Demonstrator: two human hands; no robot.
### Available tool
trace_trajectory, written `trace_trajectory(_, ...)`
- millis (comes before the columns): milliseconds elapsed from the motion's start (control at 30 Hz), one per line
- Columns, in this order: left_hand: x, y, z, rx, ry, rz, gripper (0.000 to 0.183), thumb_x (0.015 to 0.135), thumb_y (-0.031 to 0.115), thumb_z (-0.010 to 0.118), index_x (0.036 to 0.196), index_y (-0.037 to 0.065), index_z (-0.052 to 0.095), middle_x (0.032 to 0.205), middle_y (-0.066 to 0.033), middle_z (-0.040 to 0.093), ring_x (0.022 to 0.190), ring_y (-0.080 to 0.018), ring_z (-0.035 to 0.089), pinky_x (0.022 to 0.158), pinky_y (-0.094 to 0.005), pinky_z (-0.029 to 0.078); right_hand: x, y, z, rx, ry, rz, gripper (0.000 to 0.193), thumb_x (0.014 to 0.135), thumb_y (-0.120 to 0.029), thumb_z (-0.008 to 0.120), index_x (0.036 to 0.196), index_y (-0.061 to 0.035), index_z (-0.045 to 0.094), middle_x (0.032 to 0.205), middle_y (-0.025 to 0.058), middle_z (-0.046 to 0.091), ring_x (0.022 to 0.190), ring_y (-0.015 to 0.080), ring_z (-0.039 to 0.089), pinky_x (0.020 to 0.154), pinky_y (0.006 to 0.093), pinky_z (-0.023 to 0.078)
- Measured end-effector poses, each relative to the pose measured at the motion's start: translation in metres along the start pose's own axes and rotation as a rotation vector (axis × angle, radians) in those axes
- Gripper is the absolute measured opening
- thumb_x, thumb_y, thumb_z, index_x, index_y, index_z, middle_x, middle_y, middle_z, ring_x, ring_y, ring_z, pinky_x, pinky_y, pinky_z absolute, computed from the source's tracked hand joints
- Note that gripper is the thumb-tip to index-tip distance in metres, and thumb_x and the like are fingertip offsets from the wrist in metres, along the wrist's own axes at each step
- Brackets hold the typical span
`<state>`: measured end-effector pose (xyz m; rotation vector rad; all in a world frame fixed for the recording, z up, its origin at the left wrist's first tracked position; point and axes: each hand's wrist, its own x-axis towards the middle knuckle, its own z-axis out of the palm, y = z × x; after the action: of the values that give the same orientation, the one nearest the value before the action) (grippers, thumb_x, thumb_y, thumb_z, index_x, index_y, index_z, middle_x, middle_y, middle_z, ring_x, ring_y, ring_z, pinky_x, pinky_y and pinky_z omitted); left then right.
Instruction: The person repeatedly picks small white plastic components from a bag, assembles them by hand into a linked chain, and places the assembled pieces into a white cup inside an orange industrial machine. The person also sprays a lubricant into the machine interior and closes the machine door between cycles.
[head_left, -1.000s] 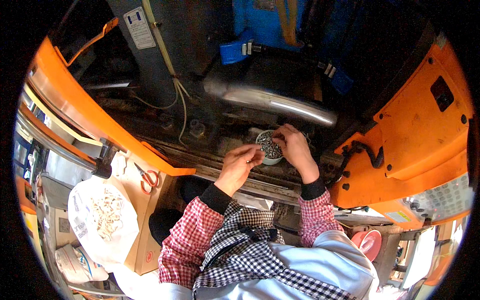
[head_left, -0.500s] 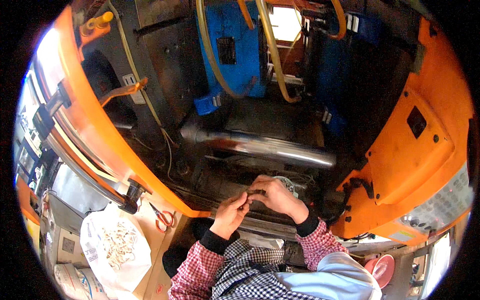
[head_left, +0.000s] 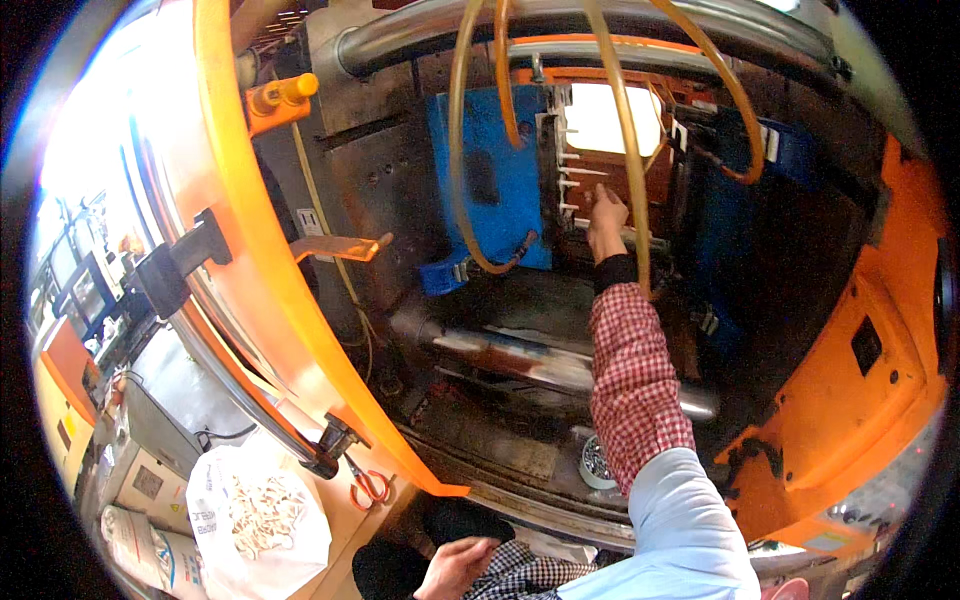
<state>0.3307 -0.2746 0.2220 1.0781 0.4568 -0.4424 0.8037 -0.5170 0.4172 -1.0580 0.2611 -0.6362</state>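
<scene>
While the person leans into the open machine, the right hand [head_left: 606,218] is stretched far up to the upper middle of the frame, fingers bunched at a row of thin white pins [head_left: 572,180] that stick out sideways from the brown mould face [head_left: 640,180]. Whether the fingertips pinch anything there, I cannot tell (too small, partly hidden). The red-and-white checked sleeve [head_left: 632,385] runs down from the wrist to the lower middle, ending under a pale blue vest shoulder [head_left: 685,540].

Left hand [head_left: 455,566]: low at the bottom edge, just left of centre, loosely curled, palm side up, holding nothing that shows.

Small round tin of dark metal bits [head_left: 594,466]: sits on the machine bed, lower centre, just beside the sleeve.

Around: blue steel block [head_left: 485,180] left of the mould face; amber hoses [head_left: 470,150] loop in front of it; a shiny steel tie bar [head_left: 520,355] crosses mid-frame. Lower left, red-handled scissors [head_left: 368,486] lie on a cardboard surface near a white plastic bag of pale moulded parts [head_left: 255,515].
</scene>
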Motion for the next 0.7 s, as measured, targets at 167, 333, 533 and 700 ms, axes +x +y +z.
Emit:
trace_trajectory(167, -0.036, -0.016, -0.011, -0.107, 0.213, 0.059, 0.021, 0.092, 0.016, 0.051, 0.102, 0.001, 0.062, 0.071, -0.0006, 0.059, 0.054, -0.0076, 0.048, 0.047, -0.0183, 0.037, 0.031, 0.005, 0.020, 0.294, -0.237, 0.032, 0.023, 0.092, -0.018, 0.055, 0.103, 0.0019, 0.057, 0.075, 0.0074, 0.061, 0.051, 0.0097, 0.046, 0.043, 0.0274, 0.036)
trace_trajectory(333, -0.062, -0.021, -0.010, -0.161, 0.267, 0.112, 0.022, 0.093, 0.021, 0.051, 0.101, 0.002, 0.061, 0.070, -0.0003, 0.057, 0.054, -0.0075, 0.049, 0.046, -0.0189, 0.037, 0.050, 0.028, 0.035, 0.333, -0.170, -0.036, 0.022, 0.093, -0.018, 0.053, 0.098, 0.0025, 0.059, 0.075, 0.0080, 0.061, 0.058, 0.0122, 0.051, 0.051, 0.0295, 0.042)
trace_trajectory(533, -0.067, -0.037, -0.025, -0.264, 0.306, 0.184, 0.021, 0.093, 0.018, 0.052, 0.101, 0.000, 0.061, 0.076, -0.0031, 0.059, 0.061, -0.0090, 0.051, 0.055, -0.0221, 0.046, 0.055, 0.037, 0.036, -0.148, -0.078, -0.343, 0.025, 0.092, -0.020, 0.055, 0.096, 0.0034, 0.062, 0.079, 0.0094, 0.063, 0.065, 0.0150, 0.056, 0.057, 0.0328, 0.045)
trace_trajectory(700, -0.050, -0.044, -0.040, -0.231, 0.184, 0.202, 0.020, 0.091, 0.015, 0.054, 0.100, -0.002, 0.061, 0.080, -0.0033, 0.060, 0.066, -0.0082, 0.050, 0.059, -0.0208, 0.042, 0.153, 0.024, 0.005, -0.040, 0.023, -0.519, 0.027, 0.092, -0.022, 0.055, 0.106, 0.0007, 0.060, 0.087, 0.0114, 0.064, 0.070, 0.0174, 0.057, 0.061, 0.0350, 0.046)
